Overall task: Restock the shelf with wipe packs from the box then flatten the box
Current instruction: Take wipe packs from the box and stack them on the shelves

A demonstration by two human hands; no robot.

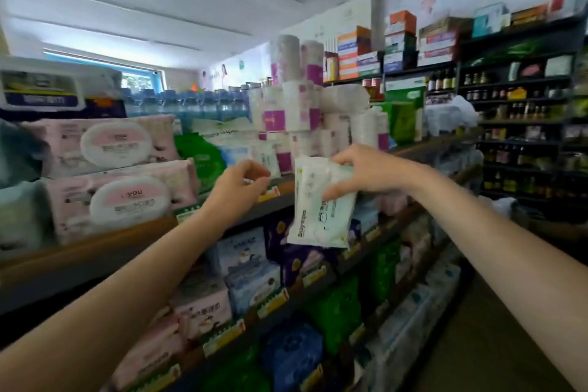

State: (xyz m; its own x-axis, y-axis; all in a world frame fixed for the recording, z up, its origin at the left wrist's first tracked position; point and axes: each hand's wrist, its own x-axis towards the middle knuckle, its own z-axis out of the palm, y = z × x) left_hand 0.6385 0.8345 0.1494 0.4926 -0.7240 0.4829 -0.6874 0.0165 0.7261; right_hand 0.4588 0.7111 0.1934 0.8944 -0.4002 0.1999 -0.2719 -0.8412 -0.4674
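Baby-wipes pack (321,207), a white soft-film pouch with "Baby wipes" printed along its side, is hanging in mid-air at the centre of the frame, in front of the edge of the top shelf (95,251). The right hand (366,172) is gripping it by its upper end, fingers curled over the top and the thumb pressing into the front face, so the rest of the pack is dangling below the hand at a slight tilt. The left hand (237,184) is hovering just left of the pack, apart from it, its fingers loosely curled toward the thumb; whether it is pinching anything small is too blurred to tell.

Judging by the way one hand is carrying it, the pack is looking light. Its wrapper is appearing thin, glossy and pliable, so it is likely to sag and slip when held by one end only. A firmer hold would be across the middle, thumb on one broad face and fingers on the other, or with the left hand supporting the lower end as it goes onto the shelf. It is not looking fragile, though squeezing hard near the flap could deform it.

Similar white packs (267,156) are sitting on the top shelf behind the left hand, beside green packs (203,159) and pink lidded wipe packs (114,175) at the left of the frame. No box is showing.
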